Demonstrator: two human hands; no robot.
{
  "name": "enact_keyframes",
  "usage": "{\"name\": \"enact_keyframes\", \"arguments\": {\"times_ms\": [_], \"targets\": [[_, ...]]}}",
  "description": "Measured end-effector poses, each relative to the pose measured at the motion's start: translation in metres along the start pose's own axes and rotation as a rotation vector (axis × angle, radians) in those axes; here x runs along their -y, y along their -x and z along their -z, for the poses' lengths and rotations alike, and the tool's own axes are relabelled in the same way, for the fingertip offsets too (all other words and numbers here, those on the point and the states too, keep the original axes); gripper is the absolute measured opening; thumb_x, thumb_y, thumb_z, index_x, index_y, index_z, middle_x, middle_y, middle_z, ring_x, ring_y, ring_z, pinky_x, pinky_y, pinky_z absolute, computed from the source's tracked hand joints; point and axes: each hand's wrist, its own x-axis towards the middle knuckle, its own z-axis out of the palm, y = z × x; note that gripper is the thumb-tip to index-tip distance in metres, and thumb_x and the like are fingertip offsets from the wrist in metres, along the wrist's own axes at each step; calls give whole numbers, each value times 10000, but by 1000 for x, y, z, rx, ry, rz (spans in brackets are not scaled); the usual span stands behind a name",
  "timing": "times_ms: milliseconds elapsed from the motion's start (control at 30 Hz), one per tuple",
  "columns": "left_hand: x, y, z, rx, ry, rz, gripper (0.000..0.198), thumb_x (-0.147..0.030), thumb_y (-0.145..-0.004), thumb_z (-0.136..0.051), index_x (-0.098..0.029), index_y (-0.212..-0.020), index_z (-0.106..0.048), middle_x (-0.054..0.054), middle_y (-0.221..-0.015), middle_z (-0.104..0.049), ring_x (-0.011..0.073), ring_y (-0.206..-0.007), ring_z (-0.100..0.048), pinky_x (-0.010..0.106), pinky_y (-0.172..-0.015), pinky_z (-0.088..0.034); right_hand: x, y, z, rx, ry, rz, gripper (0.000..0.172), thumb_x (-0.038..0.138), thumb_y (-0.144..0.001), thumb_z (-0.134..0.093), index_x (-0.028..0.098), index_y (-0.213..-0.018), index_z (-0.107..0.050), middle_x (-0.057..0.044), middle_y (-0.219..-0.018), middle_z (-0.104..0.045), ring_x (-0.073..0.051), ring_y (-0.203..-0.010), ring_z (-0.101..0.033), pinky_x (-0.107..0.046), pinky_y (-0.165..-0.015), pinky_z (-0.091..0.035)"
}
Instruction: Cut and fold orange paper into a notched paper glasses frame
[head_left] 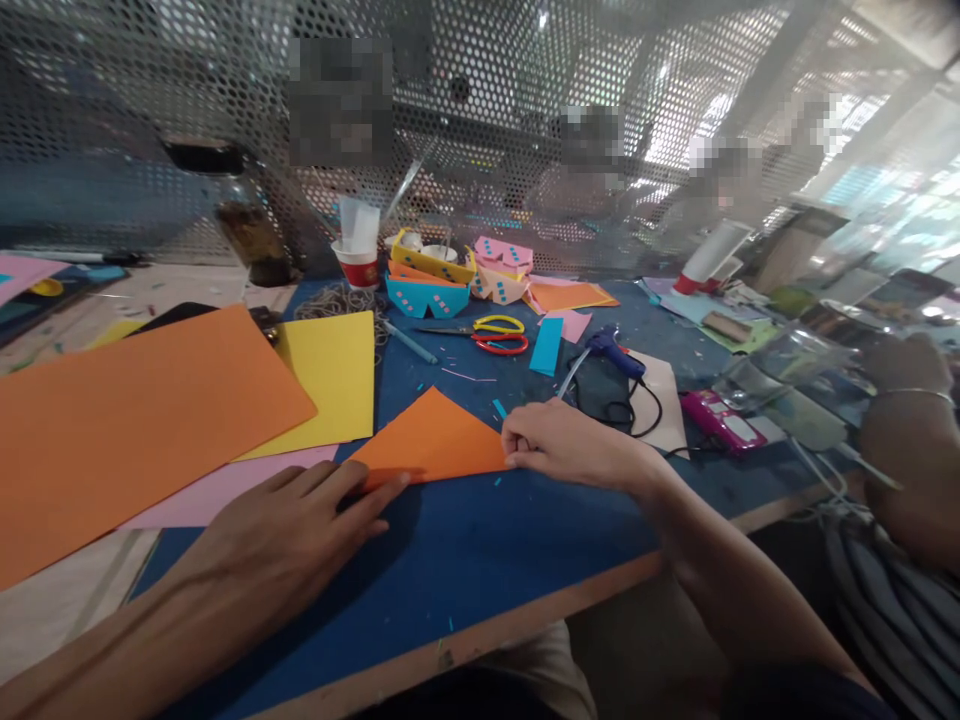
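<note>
A folded orange paper triangle (pixel 439 435) lies on the blue table, its long edge towards me. My left hand (pixel 315 500) rests across its left end, with the index finger stretched along the long edge and the other fingers loosely bent. At the right corner, my right hand (pixel 551 440) is closed, its curled fingers and thumb pinching the paper there. Left of the triangle a large orange sheet (pixel 157 410) overlaps a yellow sheet (pixel 337 380) and a pink sheet (pixel 247 490).
Beyond the triangle are scissors (pixel 499 335), a blue paper strip (pixel 547 346) and a glue gun (pixel 615 350) with its cord. Cut-paper glasses shapes (pixel 427 295) and a paper cup (pixel 358 265) stand near the perforated metal screen. Another person's arm (pixel 907 440) is at right.
</note>
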Motion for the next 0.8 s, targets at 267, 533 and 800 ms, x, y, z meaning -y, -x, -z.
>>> {"name": "enact_keyframes", "arguments": {"times_ms": [267, 533, 800], "targets": [[-7, -1, -4, -19, 216, 64, 602, -648, -1276, -403, -277, -1530, -801, 107, -1227, -837, 297, -991, -747, 435, -894, -557, 0, 0, -1, -20, -11, 10, 70, 203, -1116, -790, 213, -1059, -751, -54, -1103, -852, -262, -1060, -752, -385, -962, -426], [-4, 3, -15, -41, 237, 42, 603, -668, -1269, -428, -279, -1604, -745, 111, -1336, -855, 320, -1164, -755, 442, -1027, -557, -7, 3, -1, -45, -44, 80, 86, 136, -1087, -750, 217, -1063, -767, -55, -1126, -857, -242, -1045, -749, -371, -932, -446], [1, -1, -15, -25, 238, 1, 615, -689, -1259, -431, -339, -1686, -702, 107, -1305, -840, 344, -1126, -722, 453, -1003, -524, -9, 2, 2, 2, -13, 119, 215, 36, -1069, -627, 204, -1082, -760, -73, -1179, -854, -232, -1074, -740, -363, -933, -461]]}}
